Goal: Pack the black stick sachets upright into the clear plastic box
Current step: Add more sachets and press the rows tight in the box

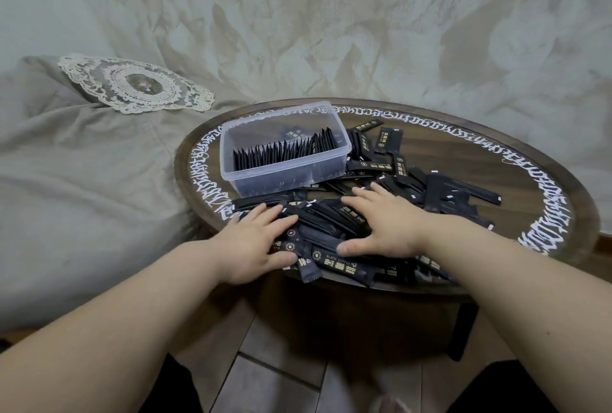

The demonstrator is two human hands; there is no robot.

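While I lean over the table (530,160), both my forearms reach in from the near edge and my hands lie flat on the heap of sachets (334,223) at the rim closest to me. My left hand (256,247) has its fingers straight and spread, palm down on the left side of the heap, thumb pointing toward the middle. My right hand (384,223) is likewise spread, palm down on the right side, fingers pointing away and to the left, thumb stretched back toward my left thumb. Neither hand pinches or curls round anything; they only press on the sachets, with a bunch lying between the two thumbs.

Loose sachets, black with gold print, lie flat and crisscrossed from the near rim across the middle of the table and out to the right; a few at the near edge stick out over it. Just beyond my left hand stands the box (284,154), clear plastic, open at the top, on the left part of the table. Inside it a row of sachets stands upright, packed side by side along the box's length, with bare floor left at its far left end. White lettering rings the dark wood top. To the left, on grey cloth (82,180), a lace doily (135,84) lies well apart from the table
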